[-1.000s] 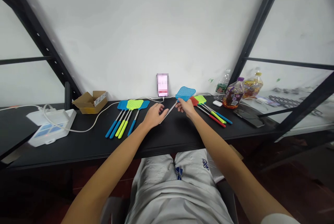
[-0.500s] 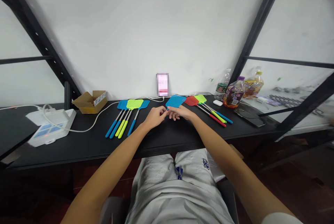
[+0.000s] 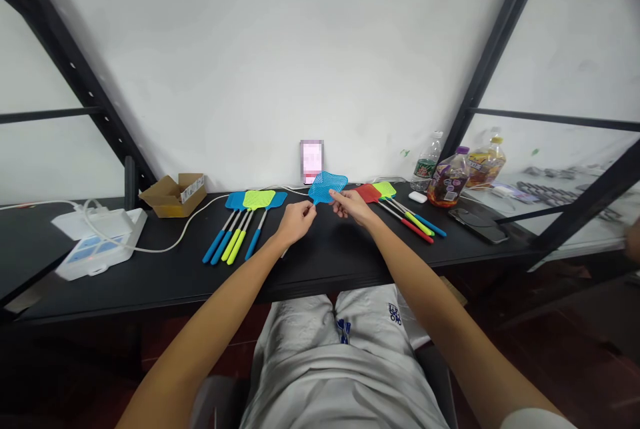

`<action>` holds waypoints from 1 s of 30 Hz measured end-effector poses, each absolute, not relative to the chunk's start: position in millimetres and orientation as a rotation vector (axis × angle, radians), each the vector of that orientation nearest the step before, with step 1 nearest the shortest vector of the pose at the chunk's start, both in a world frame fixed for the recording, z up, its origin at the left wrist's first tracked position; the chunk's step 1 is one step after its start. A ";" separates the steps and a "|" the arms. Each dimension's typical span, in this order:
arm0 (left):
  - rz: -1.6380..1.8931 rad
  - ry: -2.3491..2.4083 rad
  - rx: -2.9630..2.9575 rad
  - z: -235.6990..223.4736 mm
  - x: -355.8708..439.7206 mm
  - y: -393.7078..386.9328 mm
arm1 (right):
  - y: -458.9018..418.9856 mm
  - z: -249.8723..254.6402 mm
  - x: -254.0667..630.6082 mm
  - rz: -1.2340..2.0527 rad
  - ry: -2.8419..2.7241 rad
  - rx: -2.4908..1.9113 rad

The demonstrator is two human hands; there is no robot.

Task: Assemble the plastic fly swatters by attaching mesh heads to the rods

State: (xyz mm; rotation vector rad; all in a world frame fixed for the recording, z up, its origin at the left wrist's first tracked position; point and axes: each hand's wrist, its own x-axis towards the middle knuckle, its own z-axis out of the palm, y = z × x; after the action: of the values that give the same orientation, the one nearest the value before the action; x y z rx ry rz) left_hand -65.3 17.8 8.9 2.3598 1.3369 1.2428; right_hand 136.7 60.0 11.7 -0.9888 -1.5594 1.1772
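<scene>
Left hand (image 3: pixel 296 222) closed narrowly on the thin metal shaft of a blue fly swatter (image 3: pixel 327 188), just below the mesh head; the lower end of the swatter was mostly hidden by that hand. Right hand (image 3: pixel 353 206) was loosely parted, fingertips at the head's lower edge; grip not determinable. The swatter was raised above the black surface (image 3: pixel 320 269), between both hands, head tilted away from the person. Judged light and springy: shaft likely to flex, mesh soft and easily bent. Best held low on the shaft, not by the head.

Further swatters lay on the surface: blue and lime to the left (image 3: pixel 255 200), red and lime to the right (image 3: pixel 376 192). Also noted: cardboard box (image 3: pixel 173 196), white power strip (image 3: pixel 97 242), upright phone with blurred screen (image 3: pixel 311 161), three plastic bottles (image 3: pixel 449 179). Behind stood a white wall (image 3: pixel 250 49) and black steel uprights (image 3: pixel 495 62).
</scene>
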 end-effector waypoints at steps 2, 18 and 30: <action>1.267 1.337 2.332 9.8 -65.7 17.7 | 61.8 9.3 137.2 1.127 -1.557 -0.985; 1.144 1.187 2.325 11.5 -64.6 13.7 | 59.0 14.4 139.6 1.452 -1.465 -0.915; 1.022 1.189 2.419 10.4 -65.3 11.7 | 63.4 22.6 153.1 1.435 -1.056 -0.902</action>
State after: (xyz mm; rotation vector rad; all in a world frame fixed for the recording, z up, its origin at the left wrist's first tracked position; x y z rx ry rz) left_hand -65.3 11.7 10.4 2.4189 1.1885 1.0219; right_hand 153.1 63.4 22.6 -0.9016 -1.0562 1.4348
